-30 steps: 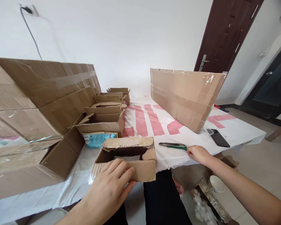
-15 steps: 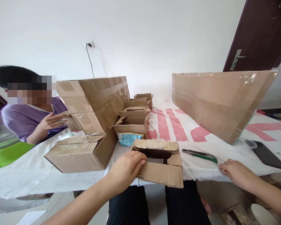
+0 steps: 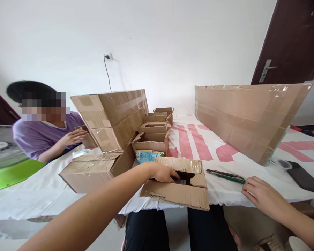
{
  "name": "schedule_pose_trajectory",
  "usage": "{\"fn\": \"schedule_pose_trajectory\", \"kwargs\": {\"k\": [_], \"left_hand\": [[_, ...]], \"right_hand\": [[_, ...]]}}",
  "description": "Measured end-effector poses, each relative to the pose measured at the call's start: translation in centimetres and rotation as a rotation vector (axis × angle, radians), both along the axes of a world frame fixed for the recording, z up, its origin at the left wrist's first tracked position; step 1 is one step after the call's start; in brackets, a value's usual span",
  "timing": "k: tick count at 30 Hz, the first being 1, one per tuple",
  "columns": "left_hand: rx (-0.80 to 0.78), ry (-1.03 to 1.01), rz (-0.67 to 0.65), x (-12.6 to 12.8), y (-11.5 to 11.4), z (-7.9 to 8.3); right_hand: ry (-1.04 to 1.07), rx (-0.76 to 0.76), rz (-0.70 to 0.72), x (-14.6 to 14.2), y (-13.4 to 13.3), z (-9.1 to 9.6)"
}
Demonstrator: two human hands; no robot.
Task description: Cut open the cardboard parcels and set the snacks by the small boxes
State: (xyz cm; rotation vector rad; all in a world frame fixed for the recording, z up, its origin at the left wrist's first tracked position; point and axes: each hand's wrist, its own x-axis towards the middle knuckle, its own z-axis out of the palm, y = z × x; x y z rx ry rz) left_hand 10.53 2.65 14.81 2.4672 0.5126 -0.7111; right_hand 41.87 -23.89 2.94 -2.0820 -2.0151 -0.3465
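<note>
My left hand point(image 3: 163, 173) reaches over the left end of an open cardboard box point(image 3: 183, 195) at the table's front edge. Its visible fingers are stretched into the opening, the tips partly hidden. A grey printed item point(image 3: 182, 181) lies inside, close to those fingers; contact cannot be made out. My right hand point(image 3: 260, 193) rests on the table edge with fingers curled together. They meet the handle end of a green utility knife point(image 3: 226, 176), which lies flat with its blade end towards the box. Whether they grip it is hidden.
A blue packet point(image 3: 148, 156) sits behind the box, before a row of open cartons point(image 3: 153, 139). Taped boxes point(image 3: 120, 108) are stacked left, beside a co-worker point(image 3: 45, 134). A big cardboard panel point(image 3: 246, 122) stands right, near a black phone point(image 3: 305, 177) and clear lid point(image 3: 279, 163).
My left hand has moved from the box's left rim into its opening. My right hand has shifted slightly left, up to the knife's handle end. The view has shifted a little.
</note>
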Motion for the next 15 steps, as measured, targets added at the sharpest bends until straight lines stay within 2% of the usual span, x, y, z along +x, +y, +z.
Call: {"fn": "schedule_pose_trajectory", "kwargs": {"k": [8, 12, 15], "left_hand": [[0.048, -0.041, 0.067, -0.2, 0.3, -2.1], [0.057, -0.109, 0.099, 0.1, 1.0, -3.2], [0.081, -0.222, 0.114, 0.6, 1.5, -4.0]], "right_hand": [[0.119, 0.002, 0.078, -2.4, 0.5, 1.9], [0.315, -0.050, 0.113, -5.8, 0.9, 2.7], [0.493, -0.137, 0.136, -9.0, 1.7, 2.4]]}}
